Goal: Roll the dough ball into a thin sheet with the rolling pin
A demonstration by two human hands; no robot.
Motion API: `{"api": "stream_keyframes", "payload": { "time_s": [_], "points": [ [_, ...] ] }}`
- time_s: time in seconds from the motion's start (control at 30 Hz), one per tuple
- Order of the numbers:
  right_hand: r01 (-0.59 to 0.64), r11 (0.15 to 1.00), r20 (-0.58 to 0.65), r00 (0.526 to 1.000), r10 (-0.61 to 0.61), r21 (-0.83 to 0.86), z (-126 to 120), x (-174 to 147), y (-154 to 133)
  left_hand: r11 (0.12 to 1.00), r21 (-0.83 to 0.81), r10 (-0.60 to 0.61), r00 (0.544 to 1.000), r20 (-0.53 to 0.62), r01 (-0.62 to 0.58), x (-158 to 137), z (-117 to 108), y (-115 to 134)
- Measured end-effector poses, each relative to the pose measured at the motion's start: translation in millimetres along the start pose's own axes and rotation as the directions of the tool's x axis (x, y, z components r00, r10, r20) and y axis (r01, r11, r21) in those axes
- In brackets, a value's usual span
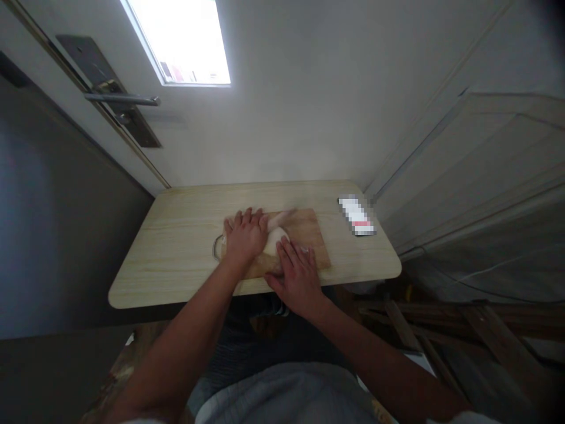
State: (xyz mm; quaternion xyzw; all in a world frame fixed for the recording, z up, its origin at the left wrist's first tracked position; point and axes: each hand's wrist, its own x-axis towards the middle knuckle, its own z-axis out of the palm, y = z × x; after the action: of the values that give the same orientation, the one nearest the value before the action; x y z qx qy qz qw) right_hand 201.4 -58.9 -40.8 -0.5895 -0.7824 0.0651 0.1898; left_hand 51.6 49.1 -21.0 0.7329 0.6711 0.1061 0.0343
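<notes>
A lump of pale dough (276, 240) lies on a wooden cutting board (304, 227) with a metal loop handle at its left end. My left hand (248, 234) rests palm down over the left part of the board, its fingers stretched out and pointing away from me. It covers the dough's left side. My right hand (298, 274) lies against the dough's near right edge, fingers extended and thumb toward the board's front edge. Beyond the dough, a blurred pale elongated piece (281, 218) slants to the upper right from my left hand; its kind is unclear.
The board sits on a light wood-grain table (176, 235) with rounded corners. A phone (356, 215) lies at the table's right end. Behind stands a white door with a metal handle (123, 99) and a bright window (189, 41). Wooden bars (406, 327) are low at right.
</notes>
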Motion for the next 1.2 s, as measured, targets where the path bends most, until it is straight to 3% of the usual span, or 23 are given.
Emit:
{"api": "stream_keyframes", "payload": {
  "time_s": [0.17,0.47,0.73,0.9,1.0,1.13,1.2],
  "points": [
    [0.005,1.000,0.000,1.000,-0.005,0.006,1,0,0,1.000,0.014,0.024,0.997,0.080,-0.025,25,1,-13],
    [-0.002,0.999,0.031,1.000,0.001,0.037,-4,0,0,0.992,-0.051,0.114,0.992,0.051,-0.111,-30,-8,15],
    [-0.001,1.000,0.004,1.000,0.001,0.030,0,-1,-3,0.999,-0.002,0.050,0.996,0.071,-0.050,-8,-9,2],
    [0.008,0.999,-0.010,1.000,-0.008,0.042,-3,-2,-1,0.982,-0.013,0.188,0.982,0.008,-0.188,-22,-19,-7],
    [0.036,0.996,-0.047,0.998,-0.032,0.083,-9,2,6,0.994,-0.041,0.097,0.993,-0.073,-0.100,-44,-21,-16],
    [0.076,0.992,-0.108,0.992,-0.065,0.105,-18,24,16,1.000,-0.006,-0.015,0.996,-0.086,0.015,-65,-18,-26],
    [0.019,0.995,-0.098,0.995,-0.009,0.097,-22,43,18,0.999,0.015,-0.038,0.995,-0.091,0.040,-68,-16,-27]
  ]
}}
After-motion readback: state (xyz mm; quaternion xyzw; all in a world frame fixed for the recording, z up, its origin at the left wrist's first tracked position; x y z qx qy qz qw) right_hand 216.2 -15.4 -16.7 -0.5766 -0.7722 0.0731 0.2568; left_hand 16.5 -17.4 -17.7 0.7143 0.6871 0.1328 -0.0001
